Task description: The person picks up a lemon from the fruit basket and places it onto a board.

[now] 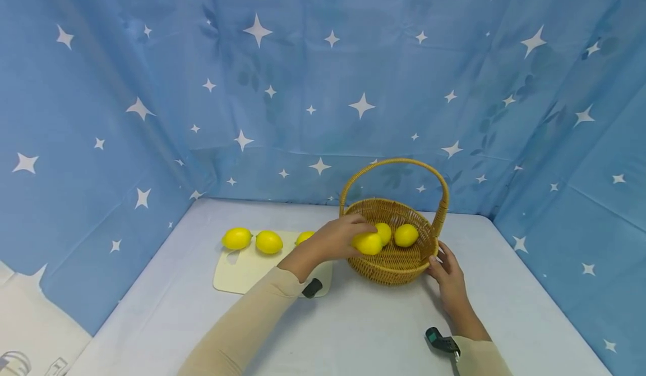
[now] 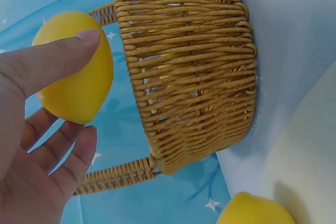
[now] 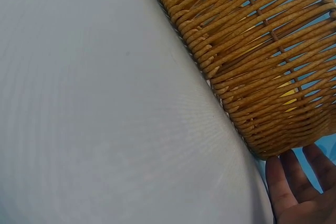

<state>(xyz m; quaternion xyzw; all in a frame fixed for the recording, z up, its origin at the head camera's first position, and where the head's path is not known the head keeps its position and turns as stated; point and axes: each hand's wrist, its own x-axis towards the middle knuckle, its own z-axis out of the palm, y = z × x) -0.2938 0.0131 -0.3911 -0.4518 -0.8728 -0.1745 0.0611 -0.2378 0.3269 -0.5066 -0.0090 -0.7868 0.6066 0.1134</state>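
My left hand (image 1: 337, 240) grips a yellow lemon (image 2: 79, 74) between thumb and fingers. In the head view it holds this lemon over the left part of a wicker basket (image 1: 391, 276) with a tall arched handle. Two lemons lie inside, one lemon (image 1: 383, 233) near the middle and another lemon (image 1: 406, 235) to its right. My right hand (image 1: 451, 279) touches the basket's right side near the rim. Its fingers (image 3: 281, 184) look mostly straight against the woven wall in the right wrist view, where the thumb is out of sight.
Left of the basket, a cream cutting board (image 1: 242, 278) lies on the white table (image 1: 373, 331). A lemon (image 1: 237, 238), a second lemon (image 1: 269, 242) and a partly hidden lemon (image 1: 304, 237) are along its far edge. A blue star-patterned curtain (image 1: 313, 84) stands behind.
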